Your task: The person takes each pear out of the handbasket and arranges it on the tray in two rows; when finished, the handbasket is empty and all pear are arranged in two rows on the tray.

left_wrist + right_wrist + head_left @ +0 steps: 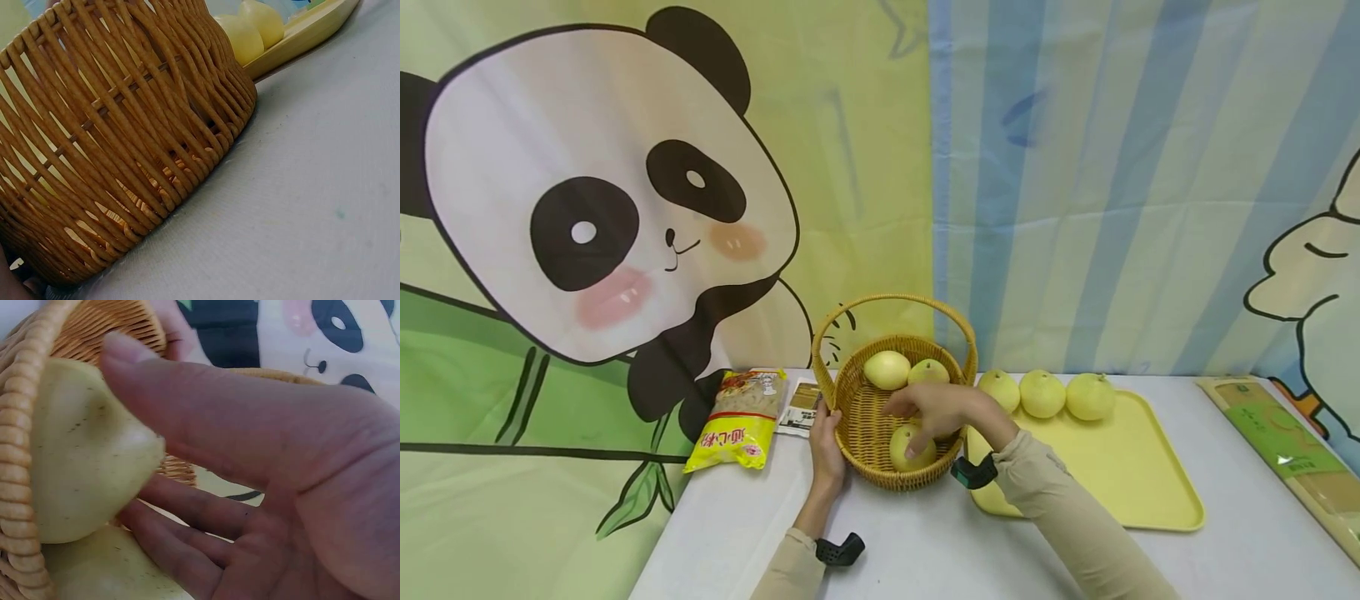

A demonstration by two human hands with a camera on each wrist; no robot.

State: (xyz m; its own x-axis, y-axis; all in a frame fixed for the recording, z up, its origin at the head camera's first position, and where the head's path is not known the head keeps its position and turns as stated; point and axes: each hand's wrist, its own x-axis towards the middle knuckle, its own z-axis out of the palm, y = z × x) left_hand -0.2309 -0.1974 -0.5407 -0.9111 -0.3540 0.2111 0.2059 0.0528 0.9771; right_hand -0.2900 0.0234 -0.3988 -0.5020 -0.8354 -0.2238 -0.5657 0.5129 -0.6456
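Observation:
A round wicker basket (pixel 865 425) with a tall arched handle stands on the white table. Several pale yellow, pomelo-like fruits lie inside, among them a near fruit (pixel 904 443) and a far-left fruit (pixel 887 369). My left hand (pixel 827 450) holds the basket's left side by the handle's foot; in the left wrist view it is mostly hidden by the weave. Over the basket's right half reaches my right hand (pixel 943 407). In the right wrist view its thumb and fingers are spread around a speckled fruit (pixel 87 456), not closed on it.
On the right, a yellow tray (pixel 1135 475) bears three similar fruits (pixel 1042 393) along its back left. A yellow food bag (pixel 741 425) and a small packet (pixel 801 407) lie left of the basket. At the right edge is a long flat package (pixel 1285 450). Printed curtains hang behind.

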